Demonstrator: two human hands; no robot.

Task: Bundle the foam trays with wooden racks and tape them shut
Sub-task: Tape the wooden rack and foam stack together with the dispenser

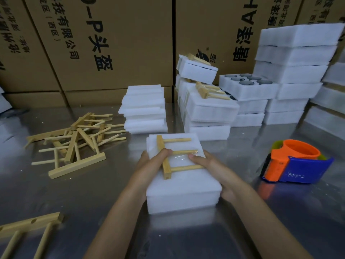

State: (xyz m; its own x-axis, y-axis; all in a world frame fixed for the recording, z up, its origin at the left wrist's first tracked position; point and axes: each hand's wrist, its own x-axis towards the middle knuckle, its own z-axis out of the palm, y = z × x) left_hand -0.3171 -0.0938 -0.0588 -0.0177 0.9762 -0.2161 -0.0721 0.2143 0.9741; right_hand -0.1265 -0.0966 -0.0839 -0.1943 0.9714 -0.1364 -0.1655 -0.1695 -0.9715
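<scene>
Both hands grip foam tray near table front edge; left hand thumb pins wooden rack, right hand thumb presses tape; tape dispenser lies right, nearer right hand.

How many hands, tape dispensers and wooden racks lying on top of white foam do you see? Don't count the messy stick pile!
Hands: 2, the left hand and right hand, both holding the foam bundle.
Tape dispensers: 1, the tape dispenser.
Wooden racks on foam: 3, the held rack, the middle rack, the top rack.
Total: 6.
</scene>
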